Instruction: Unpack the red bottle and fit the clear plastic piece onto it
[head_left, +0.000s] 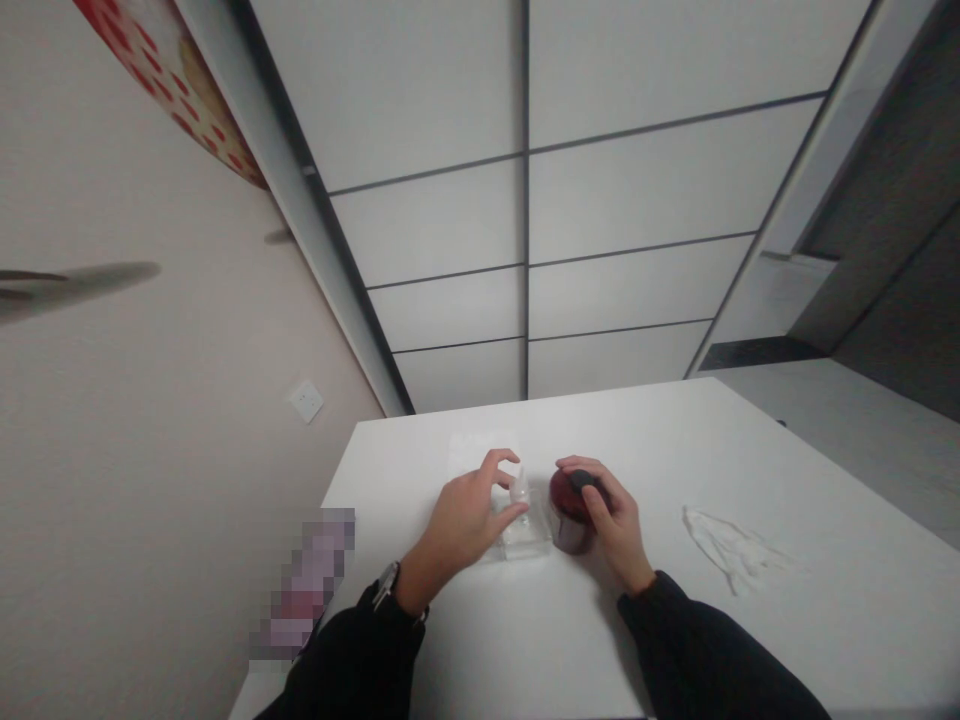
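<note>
My left hand (474, 508) is curled around a small translucent white bottle with a pointed nozzle (519, 488); its thumb and a finger are at the sides, the index finger bent above. The bottle is over a clear plastic tray (526, 542), partly hidden by the hand. My right hand (611, 505) grips the top of a round container with a dark red lid and black knob (568, 497). This container stands on the table just right of the tray, its lower part see-through and brownish.
A crumpled white cloth-like piece (731, 550) lies on the white table (525, 640) to the right. A blurred-out pinkish item (307, 590) is at the left edge. White panelled doors (450, 230) stand behind the table, and a wall with a socket (307, 401) is on the left.
</note>
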